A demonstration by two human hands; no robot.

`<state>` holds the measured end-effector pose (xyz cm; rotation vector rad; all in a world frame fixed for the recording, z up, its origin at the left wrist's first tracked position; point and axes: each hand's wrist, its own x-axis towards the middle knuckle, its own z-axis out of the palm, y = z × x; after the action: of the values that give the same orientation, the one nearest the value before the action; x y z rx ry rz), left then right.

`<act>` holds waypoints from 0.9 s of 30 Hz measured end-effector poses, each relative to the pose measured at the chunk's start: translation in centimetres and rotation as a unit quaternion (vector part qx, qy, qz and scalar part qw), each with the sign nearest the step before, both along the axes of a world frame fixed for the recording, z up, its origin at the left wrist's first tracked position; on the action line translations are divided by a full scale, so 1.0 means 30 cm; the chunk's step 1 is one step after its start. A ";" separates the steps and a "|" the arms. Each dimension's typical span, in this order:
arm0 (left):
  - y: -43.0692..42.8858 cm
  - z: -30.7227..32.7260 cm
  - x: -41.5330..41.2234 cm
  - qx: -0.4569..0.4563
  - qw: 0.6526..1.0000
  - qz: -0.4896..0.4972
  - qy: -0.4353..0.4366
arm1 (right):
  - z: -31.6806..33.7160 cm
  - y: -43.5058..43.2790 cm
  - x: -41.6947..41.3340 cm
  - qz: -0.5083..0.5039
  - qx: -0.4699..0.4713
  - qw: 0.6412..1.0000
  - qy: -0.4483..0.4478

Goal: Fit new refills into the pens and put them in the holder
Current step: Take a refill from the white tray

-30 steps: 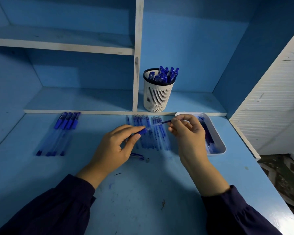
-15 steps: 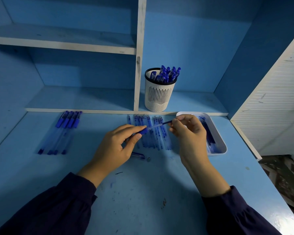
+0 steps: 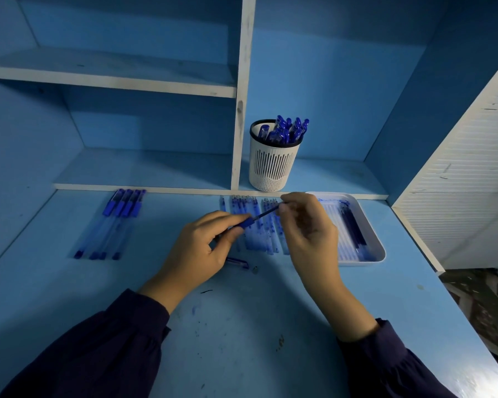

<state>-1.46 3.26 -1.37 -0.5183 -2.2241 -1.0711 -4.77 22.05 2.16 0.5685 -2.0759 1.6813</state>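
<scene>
My left hand [image 3: 200, 248] grips a blue pen barrel [image 3: 246, 223] above the desk. My right hand [image 3: 308, 225] pinches the end of a thin refill [image 3: 268, 211] that runs into the barrel's open end. Behind the hands lies a row of several loose refills [image 3: 256, 237]. A blue pen cap [image 3: 237, 263] and a tiny dark part [image 3: 255, 270] rest on the desk by my left hand. Several capped pens [image 3: 112, 225] lie in a row at the left. The white slotted holder [image 3: 272, 165] stands on the low shelf with several pens in it.
A white tray [image 3: 377, 248] with dark used refills sits to the right of my right hand. A white upright divider [image 3: 240, 110] rises just left of the holder. The desk's right edge [image 3: 431, 268] drops off beside a white slatted panel.
The refill has slid a little deeper into the barrel as my right hand closed slightly toward the left one. Everything else lies as before.
</scene>
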 end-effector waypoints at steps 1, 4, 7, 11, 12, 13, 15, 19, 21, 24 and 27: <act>-0.002 -0.002 0.001 -0.003 1.000 0.003 0.002 | 0.001 0.003 -0.001 -0.004 -0.004 1.000 0.001; -0.006 -0.003 0.010 -0.002 1.000 0.009 0.003 | 0.004 0.010 -0.006 0.009 -0.005 1.000 0.011; -0.004 -0.002 0.022 0.002 1.000 0.005 -0.001 | 0.007 0.014 -0.005 0.051 0.003 0.999 0.001; 0.001 -0.005 0.040 0.006 1.000 0.011 -0.007 | 0.013 0.022 0.003 0.095 -0.002 0.995 -0.039; 0.003 -0.004 0.045 0.007 1.000 0.012 -0.006 | 0.014 0.019 0.006 0.110 -0.006 0.992 -0.054; 0.005 -0.002 0.051 0.010 1.000 0.013 -0.004 | 0.015 0.018 0.008 0.119 -0.003 0.991 -0.058; 0.007 0.004 0.061 0.016 1.000 0.012 -0.002 | 0.012 0.012 0.015 0.122 0.019 0.991 -0.051; 0.011 0.008 0.084 0.015 0.999 0.009 -0.029 | 0.005 0.000 0.032 0.142 0.052 0.987 -0.056; 0.011 0.008 0.093 0.015 0.999 0.007 -0.038 | -0.001 0.003 0.033 0.144 0.071 0.986 -0.054; 0.005 0.006 0.103 0.019 0.998 0.013 -0.053 | -0.001 0.014 0.038 0.156 0.081 0.983 -0.060; -0.001 0.007 0.118 0.036 0.998 0.022 -0.055 | 0.014 0.036 0.050 0.164 0.025 0.980 -0.109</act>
<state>2.08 3.21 -1.15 -0.3845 -2.2719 -1.1774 -3.26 23.12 2.59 0.8121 -2.2832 1.9533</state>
